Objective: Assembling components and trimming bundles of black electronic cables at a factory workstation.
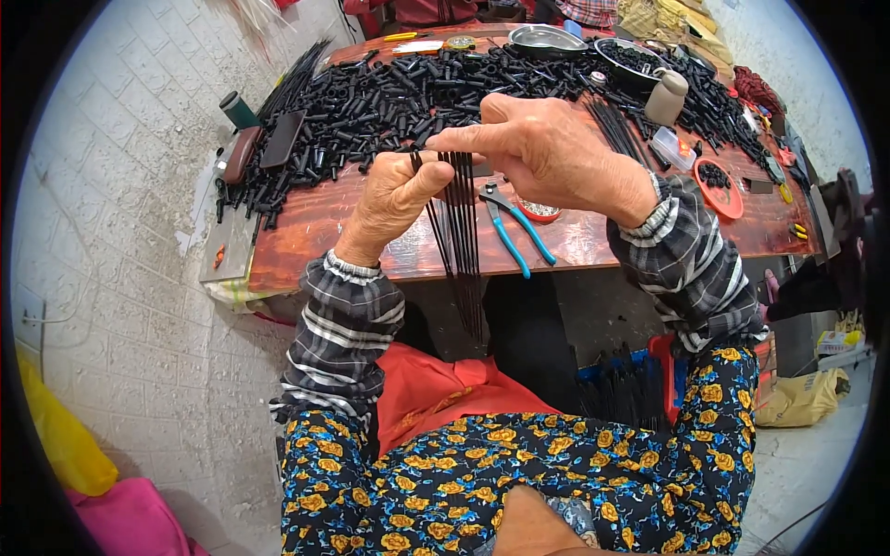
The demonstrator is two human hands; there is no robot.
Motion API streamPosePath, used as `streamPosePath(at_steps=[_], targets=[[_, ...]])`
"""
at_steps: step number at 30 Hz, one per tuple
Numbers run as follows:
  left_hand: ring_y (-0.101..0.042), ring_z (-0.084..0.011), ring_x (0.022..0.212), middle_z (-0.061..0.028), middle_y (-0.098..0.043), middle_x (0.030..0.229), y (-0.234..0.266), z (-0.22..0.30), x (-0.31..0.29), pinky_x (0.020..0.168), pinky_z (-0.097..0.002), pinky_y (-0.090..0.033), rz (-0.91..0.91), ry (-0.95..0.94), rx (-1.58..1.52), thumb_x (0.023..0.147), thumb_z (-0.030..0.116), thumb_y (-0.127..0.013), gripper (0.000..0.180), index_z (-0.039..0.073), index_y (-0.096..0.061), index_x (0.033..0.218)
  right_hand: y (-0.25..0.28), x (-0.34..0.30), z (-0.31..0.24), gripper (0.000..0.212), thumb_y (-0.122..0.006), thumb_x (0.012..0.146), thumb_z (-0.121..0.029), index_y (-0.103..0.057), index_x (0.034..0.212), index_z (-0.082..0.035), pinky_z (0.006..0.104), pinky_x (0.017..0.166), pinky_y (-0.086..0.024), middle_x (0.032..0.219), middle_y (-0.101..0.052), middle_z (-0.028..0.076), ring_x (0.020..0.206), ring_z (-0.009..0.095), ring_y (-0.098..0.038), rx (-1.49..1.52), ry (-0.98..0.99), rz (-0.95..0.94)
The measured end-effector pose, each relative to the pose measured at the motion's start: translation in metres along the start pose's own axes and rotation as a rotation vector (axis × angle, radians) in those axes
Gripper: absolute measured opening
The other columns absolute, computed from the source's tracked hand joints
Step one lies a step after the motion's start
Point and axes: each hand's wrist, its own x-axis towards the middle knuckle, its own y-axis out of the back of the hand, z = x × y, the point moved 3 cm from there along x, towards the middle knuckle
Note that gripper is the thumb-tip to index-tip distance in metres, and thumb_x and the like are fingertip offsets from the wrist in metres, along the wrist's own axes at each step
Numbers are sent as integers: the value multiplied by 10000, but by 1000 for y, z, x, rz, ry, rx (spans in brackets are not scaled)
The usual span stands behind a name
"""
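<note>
A bundle of thin black rods point(468, 232) hangs down over the table's near edge, fanned slightly and held near its top ends. My left hand point(394, 199) is closed round it, thumb laid across the front. At the rods' upper ends, the index finger of my right hand point(547, 148) stretches out across them, its tip close to my left fingers. The other right fingers are bent, and I see nothing held in them. Below my right hand lie pliers point(505, 222) with blue handles, beside a small red dish point(540, 211) of tiny pale pieces, partly covered by the hand.
Black tubular parts point(399, 102) are heaped across the reddish wooden table point(315, 232). Farther right stand a metal bowl point(630, 60), a beige flask point(666, 97) and an orange dish point(718, 190). More black rods fill a crate point(621, 394) below, right of my lap.
</note>
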Motion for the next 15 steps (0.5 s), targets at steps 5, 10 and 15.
streamPosePath(at_steps=[5, 10, 15], targets=[[-609, -69, 704, -28, -686, 782, -2, 14, 4, 644, -225, -493, -19, -49, 125, 940, 375, -577, 412, -20, -696, 939, 0, 4, 8, 453, -635, 766, 11, -662, 1153, -222, 368, 538, -442, 719, -494, 72, 616, 262, -554, -94, 91, -1], [-611, -63, 711, -27, -688, 788, -1, 12, 5, 642, -213, -494, -47, 29, 79, 942, 323, -587, 364, -22, -684, 1008, -5, 2, 10, 409, -623, 791, 2, -660, 1155, -181, 351, 542, -441, 722, -490, 69, 622, 220, -558, 32, 81, 35], [-640, -86, 752, -50, -696, 821, -8, 14, 5, 678, -226, -519, -24, 103, 36, 945, 237, -589, 299, -33, -663, 1050, -8, 1, 14, 384, -595, 822, -3, -630, 1189, -109, 323, 562, -453, 706, -507, 70, 625, 194, -566, 164, 58, 94]])
